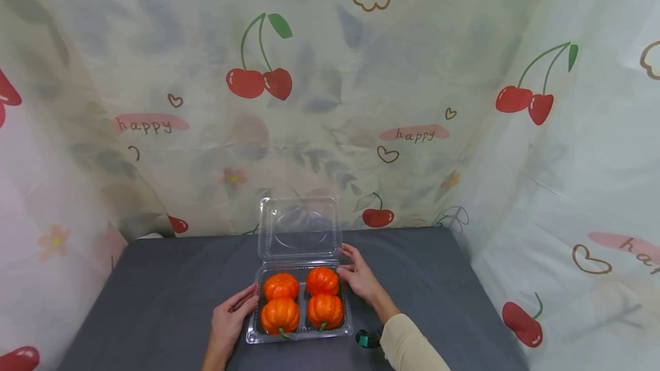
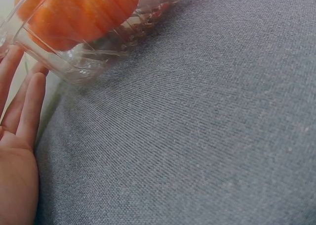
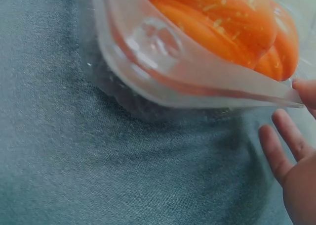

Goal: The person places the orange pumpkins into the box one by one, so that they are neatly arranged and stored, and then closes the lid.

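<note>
A clear plastic clamshell box [image 1: 303,336] stands on the dark cloth, its lid [image 1: 300,228] raised at the back. Inside sit several orange toy pumpkins [image 1: 279,315], in two columns divided by a ridge. At the box's left side, my left hand [image 1: 230,320] touches the wall with mostly straight fingers [image 2: 32,104]. My right hand [image 1: 362,280] holds the back right corner. Its thumb lies at the rim there, and a forefinger reaches the lid's lower edge. Two straight fingers [image 3: 274,148] extend below that rim in the right wrist view.
Dark grey cloth [image 1: 170,296] covers the table. A small black and teal item [image 1: 367,338] lies beside the right sleeve [image 1: 409,342]. Curtains printed with cherries and hearts [image 1: 319,130] hang behind and at both sides.
</note>
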`<action>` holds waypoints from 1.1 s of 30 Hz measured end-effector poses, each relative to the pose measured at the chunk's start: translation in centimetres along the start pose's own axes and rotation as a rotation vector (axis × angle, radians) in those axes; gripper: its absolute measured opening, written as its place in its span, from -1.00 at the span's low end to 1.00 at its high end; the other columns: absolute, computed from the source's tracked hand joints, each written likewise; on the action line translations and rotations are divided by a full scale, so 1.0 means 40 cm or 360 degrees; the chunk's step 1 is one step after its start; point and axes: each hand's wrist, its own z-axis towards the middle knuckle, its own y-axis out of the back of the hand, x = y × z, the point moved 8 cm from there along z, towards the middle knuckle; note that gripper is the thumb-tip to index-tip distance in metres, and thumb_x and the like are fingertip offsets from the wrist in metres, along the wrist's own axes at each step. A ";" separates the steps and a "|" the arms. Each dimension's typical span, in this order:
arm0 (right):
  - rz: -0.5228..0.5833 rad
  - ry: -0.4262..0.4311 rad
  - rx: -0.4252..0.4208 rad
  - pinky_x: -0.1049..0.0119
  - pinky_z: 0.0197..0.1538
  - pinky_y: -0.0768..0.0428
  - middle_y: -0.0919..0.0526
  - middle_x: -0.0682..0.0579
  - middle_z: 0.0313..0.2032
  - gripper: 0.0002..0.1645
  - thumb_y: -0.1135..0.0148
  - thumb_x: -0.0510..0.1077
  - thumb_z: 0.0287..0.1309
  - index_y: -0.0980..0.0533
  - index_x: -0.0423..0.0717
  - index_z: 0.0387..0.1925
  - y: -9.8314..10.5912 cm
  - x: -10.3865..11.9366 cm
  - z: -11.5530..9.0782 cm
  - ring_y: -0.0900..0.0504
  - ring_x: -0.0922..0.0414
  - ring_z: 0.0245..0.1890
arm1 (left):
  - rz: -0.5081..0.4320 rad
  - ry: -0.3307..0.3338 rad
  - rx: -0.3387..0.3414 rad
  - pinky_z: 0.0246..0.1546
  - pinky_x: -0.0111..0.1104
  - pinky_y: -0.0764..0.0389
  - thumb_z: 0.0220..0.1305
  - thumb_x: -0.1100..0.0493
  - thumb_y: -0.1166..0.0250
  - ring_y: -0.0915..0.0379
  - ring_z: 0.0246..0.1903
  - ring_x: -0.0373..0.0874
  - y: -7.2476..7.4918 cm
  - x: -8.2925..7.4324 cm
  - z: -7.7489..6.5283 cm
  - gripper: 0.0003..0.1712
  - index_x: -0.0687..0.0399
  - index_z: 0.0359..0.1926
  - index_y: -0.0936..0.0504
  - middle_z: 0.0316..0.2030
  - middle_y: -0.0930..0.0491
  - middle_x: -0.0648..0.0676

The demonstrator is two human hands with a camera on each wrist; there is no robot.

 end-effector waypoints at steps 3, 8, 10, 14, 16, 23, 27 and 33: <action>-0.0012 0.0057 -0.0025 0.17 -0.04 -0.74 -0.35 -0.31 0.45 -0.22 -0.19 -0.36 0.35 -0.14 -0.17 0.51 0.001 0.009 -0.002 -0.61 -0.30 0.16 | -0.0018 0.0005 0.0015 -0.18 -0.50 -0.74 0.11 0.04 -0.58 -0.73 -0.20 -0.41 -0.001 0.001 0.002 -0.35 0.21 0.19 -0.67 0.03 -0.76 0.03; -0.0024 0.0108 -0.0081 0.27 -0.09 -0.72 -0.41 -0.32 0.40 -0.26 -0.21 -0.37 0.33 -0.19 -0.18 0.47 0.006 0.011 0.000 -0.64 -0.29 0.11 | -0.0044 -0.0007 0.0034 -0.16 -0.49 -0.74 0.10 0.07 -0.58 -0.73 -0.18 -0.41 -0.001 0.001 0.004 -0.36 0.22 0.19 -0.67 -0.08 -0.80 -0.16; -0.0032 0.0104 -0.0121 0.25 -0.10 -0.72 -0.45 -0.33 0.37 -0.28 -0.22 -0.38 0.32 -0.22 -0.18 0.45 0.009 0.014 -0.003 -0.65 -0.29 0.09 | -0.0050 -0.0014 0.0039 -0.16 -0.49 -0.74 0.10 0.07 -0.58 -0.73 -0.17 -0.41 0.000 0.000 0.004 -0.36 0.22 0.19 -0.67 -0.12 -0.79 -0.24; -0.0059 0.0101 -0.0145 0.21 -0.11 -0.73 -0.49 -0.37 0.30 -0.32 -0.22 -0.38 0.32 -0.25 -0.22 0.42 0.014 0.036 -0.016 -0.67 -0.29 0.05 | -0.0060 -0.0014 0.0052 -0.15 -0.50 -0.74 0.10 0.07 -0.58 -0.72 -0.17 -0.43 -0.002 -0.003 0.001 -0.36 0.23 0.19 -0.67 -0.12 -0.79 -0.24; -0.0061 0.0080 -0.0152 0.17 -0.09 -0.74 -0.50 -0.37 0.29 -0.32 -0.23 -0.36 0.32 -0.26 -0.21 0.42 0.016 0.029 -0.016 -0.67 -0.27 0.03 | -0.0061 -0.0020 0.0055 -0.15 -0.51 -0.74 0.10 0.08 -0.58 -0.72 -0.18 -0.43 -0.002 -0.006 -0.001 -0.37 0.24 0.18 -0.67 -0.11 -0.79 -0.23; -0.0146 0.0014 -0.0194 0.23 -0.11 -0.73 -0.60 -0.25 0.22 -0.37 -0.33 -0.17 0.33 -0.37 -0.02 0.38 0.023 -0.014 -0.016 -0.70 -0.08 -0.07 | -0.0059 -0.0018 0.0055 -0.15 -0.52 -0.73 0.10 0.08 -0.58 -0.71 -0.16 -0.46 -0.001 -0.009 -0.005 -0.37 0.23 0.18 -0.67 -0.10 -0.79 -0.23; -0.0163 -0.0012 -0.0192 0.27 -0.10 -0.71 -0.62 -0.20 0.19 -0.40 -0.35 -0.12 0.32 -0.40 0.02 0.35 0.024 -0.020 -0.017 -0.69 -0.01 -0.10 | -0.0057 -0.0013 0.0048 -0.15 -0.53 -0.73 0.12 0.11 -0.57 -0.71 -0.16 -0.46 -0.001 -0.009 -0.006 -0.38 0.25 0.18 -0.67 -0.08 -0.79 -0.20; -0.0119 -0.0008 -0.0203 0.35 -0.14 -0.69 -0.65 -0.20 0.14 -0.43 -0.37 -0.13 0.30 -0.43 0.04 0.30 0.024 -0.018 -0.019 -0.68 0.03 -0.16 | -0.0056 -0.0010 0.0048 -0.15 -0.52 -0.73 0.11 0.08 -0.57 -0.71 -0.16 -0.45 -0.001 -0.008 -0.006 -0.36 0.25 0.19 -0.67 -0.04 -0.79 -0.13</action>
